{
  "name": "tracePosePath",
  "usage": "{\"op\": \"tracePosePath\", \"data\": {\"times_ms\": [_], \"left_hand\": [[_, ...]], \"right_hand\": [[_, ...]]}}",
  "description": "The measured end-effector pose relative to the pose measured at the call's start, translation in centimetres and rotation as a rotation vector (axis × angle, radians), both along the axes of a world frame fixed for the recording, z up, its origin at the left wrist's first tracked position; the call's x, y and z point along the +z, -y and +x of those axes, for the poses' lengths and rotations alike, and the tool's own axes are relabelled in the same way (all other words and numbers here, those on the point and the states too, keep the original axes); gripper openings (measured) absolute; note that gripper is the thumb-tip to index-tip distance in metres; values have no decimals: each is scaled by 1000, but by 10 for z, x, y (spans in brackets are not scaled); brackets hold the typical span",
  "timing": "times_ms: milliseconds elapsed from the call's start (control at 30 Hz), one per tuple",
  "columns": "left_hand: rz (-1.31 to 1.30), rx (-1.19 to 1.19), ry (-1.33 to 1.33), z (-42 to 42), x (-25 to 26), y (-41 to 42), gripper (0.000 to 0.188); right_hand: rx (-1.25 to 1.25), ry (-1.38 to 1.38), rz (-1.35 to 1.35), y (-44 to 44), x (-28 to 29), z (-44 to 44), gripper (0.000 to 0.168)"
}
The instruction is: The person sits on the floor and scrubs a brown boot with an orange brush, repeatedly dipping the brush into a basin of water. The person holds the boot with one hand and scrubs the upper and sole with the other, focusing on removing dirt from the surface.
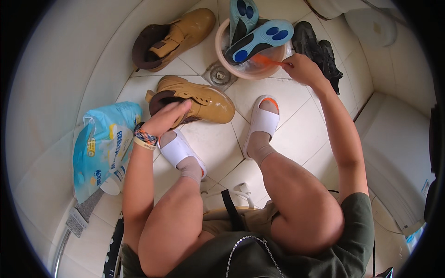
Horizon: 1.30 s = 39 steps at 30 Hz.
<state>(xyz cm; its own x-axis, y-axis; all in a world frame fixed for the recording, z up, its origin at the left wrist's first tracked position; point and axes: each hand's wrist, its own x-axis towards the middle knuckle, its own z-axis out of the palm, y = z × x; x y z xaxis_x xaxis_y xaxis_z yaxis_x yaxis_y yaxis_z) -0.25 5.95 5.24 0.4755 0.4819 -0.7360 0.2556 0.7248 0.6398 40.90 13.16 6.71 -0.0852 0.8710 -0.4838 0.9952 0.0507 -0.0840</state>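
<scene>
My left hand (170, 116) reaches into the opening of a tan ankle boot (212, 104), which lies tilted with a wet sheen on its toe. With my right hand (302, 69) I grip the handle of an orange brush (266, 60), its far end inside a pink plastic basin (250, 74). Across the basin rest two blue and black shoe insoles, one (274, 34) over the near side and another (245, 14) behind it. The second tan boot (194, 24) stands at the upper left. Liquid shows in the basin; the brush's bristles are hard to make out.
A floor drain (220, 74) lies between boots and basin. Black shoes (318, 52) stand right of the basin. A blue detergent bag (104, 146) leans near the left wall. My feet wear white slides (266, 120). A white appliance or cabinet (393, 149) stands at the right.
</scene>
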Motion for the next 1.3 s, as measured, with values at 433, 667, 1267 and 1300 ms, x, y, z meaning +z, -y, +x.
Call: {"op": "tracePosePath", "data": {"times_ms": [433,667,1267,1300], "left_hand": [[-200,826,360,-8,-33,48,50],[-34,963,525,-13,-64,85,56],[-176,989,563,6,-84,91,57],[-187,981,566,6,-87,92,57]], "right_hand": [[-539,-349,-364,69,76,-8,19],[-268,-888,-363,93,13,-70,23],[-267,-748,-201,92,3,-132,30],[-237,-774,-186,101,-1,-135,30]]}}
